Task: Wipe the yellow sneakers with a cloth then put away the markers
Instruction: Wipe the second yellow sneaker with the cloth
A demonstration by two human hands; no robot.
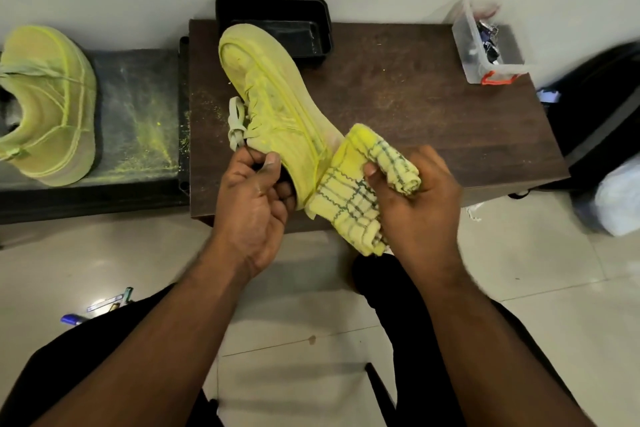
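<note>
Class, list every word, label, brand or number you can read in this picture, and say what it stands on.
No text is readable.
Markers on the floor: a pale label on one, print too small and blurred.
Clear plastic box: no legible label.
Yellow sneakers, cloth: no text visible.

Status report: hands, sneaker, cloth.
Left hand grips sneaker collar. Right hand holds folded cloth by its heel. Nothing in the way.

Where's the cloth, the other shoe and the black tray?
cloth (360, 180), head view, on its checked fold.
other yellow sneaker (48, 107), head view, on its side panel.
black tray (311, 10), head view, on its rim.
</note>
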